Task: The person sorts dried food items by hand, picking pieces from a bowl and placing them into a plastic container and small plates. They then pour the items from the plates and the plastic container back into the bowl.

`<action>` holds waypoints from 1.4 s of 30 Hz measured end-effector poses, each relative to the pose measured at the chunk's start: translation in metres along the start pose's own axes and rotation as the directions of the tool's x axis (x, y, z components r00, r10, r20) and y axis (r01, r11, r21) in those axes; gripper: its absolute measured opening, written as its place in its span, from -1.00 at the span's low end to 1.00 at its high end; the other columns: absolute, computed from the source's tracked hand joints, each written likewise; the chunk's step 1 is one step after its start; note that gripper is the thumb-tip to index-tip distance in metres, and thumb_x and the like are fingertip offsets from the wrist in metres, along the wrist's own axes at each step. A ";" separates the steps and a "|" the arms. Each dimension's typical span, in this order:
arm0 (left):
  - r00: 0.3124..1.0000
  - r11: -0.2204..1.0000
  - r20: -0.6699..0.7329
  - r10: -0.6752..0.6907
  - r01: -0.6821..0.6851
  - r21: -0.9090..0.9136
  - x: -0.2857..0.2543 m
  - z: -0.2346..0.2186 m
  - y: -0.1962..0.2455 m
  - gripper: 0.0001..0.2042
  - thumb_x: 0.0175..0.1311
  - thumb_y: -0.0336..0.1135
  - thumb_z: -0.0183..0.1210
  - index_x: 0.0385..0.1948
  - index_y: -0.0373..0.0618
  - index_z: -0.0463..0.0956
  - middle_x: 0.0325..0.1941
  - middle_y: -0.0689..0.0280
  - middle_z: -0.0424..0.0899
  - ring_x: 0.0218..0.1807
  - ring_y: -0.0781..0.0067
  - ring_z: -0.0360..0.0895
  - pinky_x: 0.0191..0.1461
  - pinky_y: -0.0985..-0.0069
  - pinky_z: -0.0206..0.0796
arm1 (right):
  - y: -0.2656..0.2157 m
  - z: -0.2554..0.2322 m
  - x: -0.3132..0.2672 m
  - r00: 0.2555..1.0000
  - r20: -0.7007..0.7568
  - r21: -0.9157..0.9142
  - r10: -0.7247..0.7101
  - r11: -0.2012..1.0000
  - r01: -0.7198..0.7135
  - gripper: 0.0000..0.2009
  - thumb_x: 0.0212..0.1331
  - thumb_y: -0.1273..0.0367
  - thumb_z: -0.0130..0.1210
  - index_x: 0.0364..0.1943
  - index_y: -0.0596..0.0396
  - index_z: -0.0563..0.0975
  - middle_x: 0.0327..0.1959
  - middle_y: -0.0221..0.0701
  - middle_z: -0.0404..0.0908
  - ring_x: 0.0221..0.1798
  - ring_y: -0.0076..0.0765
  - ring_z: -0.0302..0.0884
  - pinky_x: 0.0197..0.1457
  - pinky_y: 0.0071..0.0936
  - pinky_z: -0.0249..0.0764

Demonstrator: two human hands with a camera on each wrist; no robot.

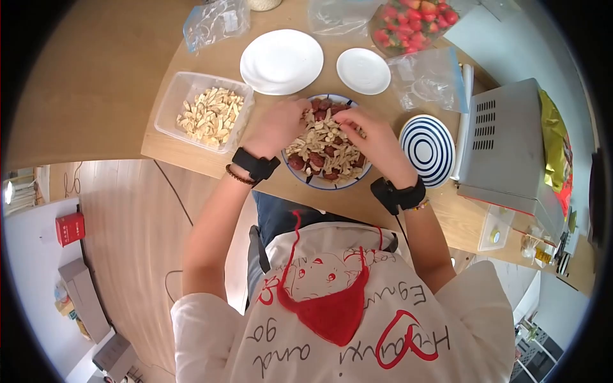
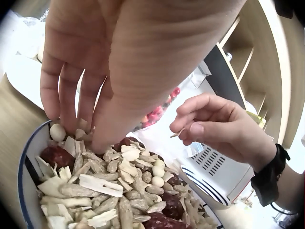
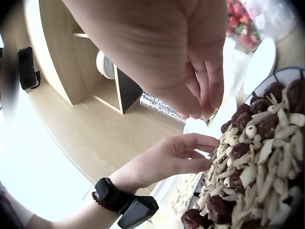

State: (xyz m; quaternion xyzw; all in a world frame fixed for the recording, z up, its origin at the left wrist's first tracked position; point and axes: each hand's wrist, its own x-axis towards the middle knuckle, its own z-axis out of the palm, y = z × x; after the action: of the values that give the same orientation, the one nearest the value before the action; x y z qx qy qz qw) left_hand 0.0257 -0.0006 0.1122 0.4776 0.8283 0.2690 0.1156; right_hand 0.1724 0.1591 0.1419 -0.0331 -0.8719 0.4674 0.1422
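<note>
A blue-rimmed dish holds a heap of pale dried slices, dark red dates and round whitish seeds. At the dish's far left part, my left hand reaches down; in the left wrist view its fairly straight fingers and thumb touch the heap beside a round seed. Over the dish's far right part, my right hand is raised above the food. In the left wrist view the right hand pinches a small, thin, pale piece between thumb and fingers.
Left of the dish stands a clear tub of pale slices. Two white plates lie behind; a blue-ringed plate and a grey appliance are at right. Strawberries and plastic bags lie at the back.
</note>
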 end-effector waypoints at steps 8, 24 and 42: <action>1.000 0.998 0.017 0.023 -0.022 -0.056 -0.004 0.002 -0.008 -0.72 0.06 -0.35 0.18 -0.17 -0.18 0.50 -0.27 0.09 0.60 -0.24 0.11 0.55 -0.16 0.31 0.36 | 0.006 0.015 -0.008 0.969 -0.141 0.032 0.205 0.979 -0.203 -0.78 0.11 0.57 0.04 -0.13 0.16 0.48 -0.29 -0.26 0.58 -0.24 -0.31 0.59 -0.18 -0.50 0.48; 1.000 0.997 -0.016 0.021 -0.022 -0.075 0.000 0.013 -0.004 -0.87 0.15 -0.41 0.08 -0.30 -0.23 0.47 -0.35 0.11 0.52 -0.25 0.06 0.48 -0.20 0.25 0.35 | 0.002 -0.001 -0.042 0.899 -0.287 -0.093 0.332 0.924 -0.371 -0.85 0.12 0.44 0.11 -0.24 0.16 0.50 -0.37 -0.22 0.53 -0.44 -0.25 0.50 -0.38 -0.43 0.40; 0.999 0.999 0.011 0.051 -0.051 -0.001 0.017 -0.007 0.013 -0.89 0.13 -0.41 0.10 -0.31 -0.10 0.49 -0.33 0.25 0.56 -0.36 0.21 0.54 -0.34 0.37 0.38 | -0.001 0.010 -0.037 0.867 -0.324 -0.182 0.378 0.875 -0.449 -0.87 0.11 0.45 0.07 -0.24 0.10 0.50 -0.32 -0.21 0.52 -0.31 -0.02 0.49 -0.30 -0.28 0.41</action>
State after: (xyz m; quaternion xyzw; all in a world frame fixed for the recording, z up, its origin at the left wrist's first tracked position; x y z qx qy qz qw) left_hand 0.0235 0.0165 0.1266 0.5001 0.8152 0.2694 0.1132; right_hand 0.2053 0.1438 0.1291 -0.3037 -0.8672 0.3634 0.1538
